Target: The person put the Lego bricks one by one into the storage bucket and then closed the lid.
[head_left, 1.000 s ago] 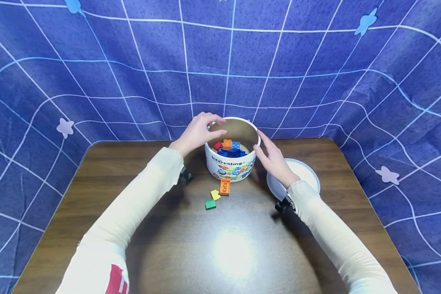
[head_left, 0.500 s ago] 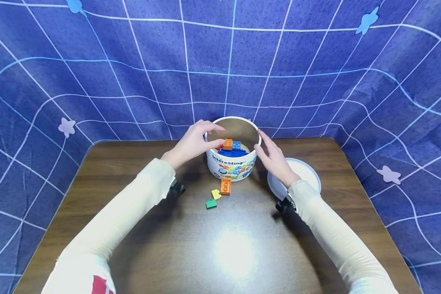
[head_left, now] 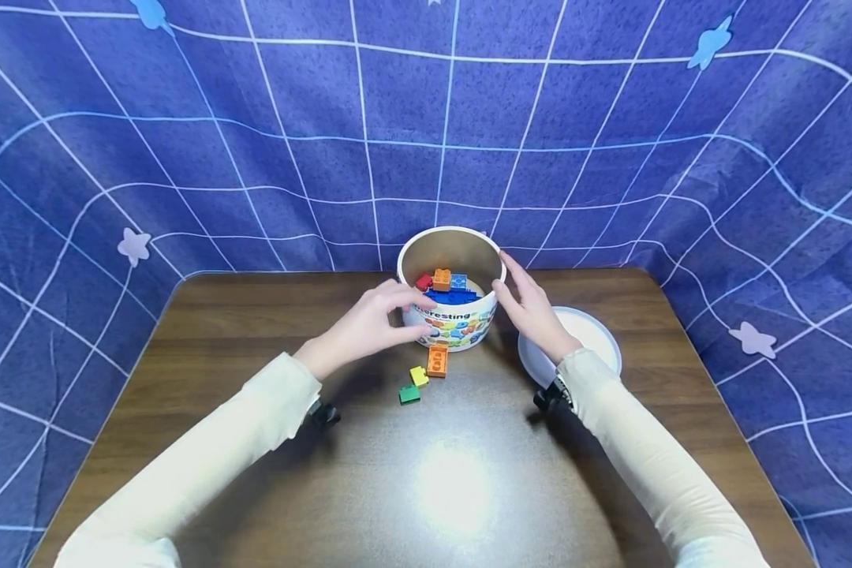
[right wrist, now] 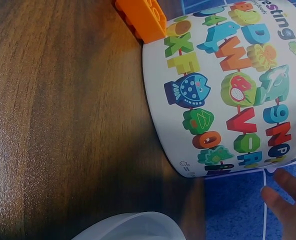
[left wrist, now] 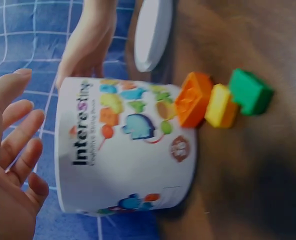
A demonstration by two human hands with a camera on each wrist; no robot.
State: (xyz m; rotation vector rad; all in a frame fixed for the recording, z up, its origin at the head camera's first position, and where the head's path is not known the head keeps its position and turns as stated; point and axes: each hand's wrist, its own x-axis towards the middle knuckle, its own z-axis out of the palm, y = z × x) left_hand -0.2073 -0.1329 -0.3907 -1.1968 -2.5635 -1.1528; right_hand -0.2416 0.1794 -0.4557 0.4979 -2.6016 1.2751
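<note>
A white printed bucket stands upright at the back of the table. Orange, red, light-blue and dark-blue building bricks lie inside it. My left hand hovers at the bucket's front left, thumb and fingers apart and nothing between them; the left wrist view shows its fingers clear of the wall. My right hand rests against the bucket's right rim with fairly straight, spread fingers. On the table before the bucket lie an orange brick, a yellow brick and a green brick.
A round white lid lies right of the bucket, partly under my right forearm. Behind the wooden table hangs a blue curtain with white grid lines, close to the bucket.
My left hand has drawn back from over the bucket's rim, moving left and toward me, with nothing in it. The right hand has stayed at the rim, and the loose bricks have not moved.
</note>
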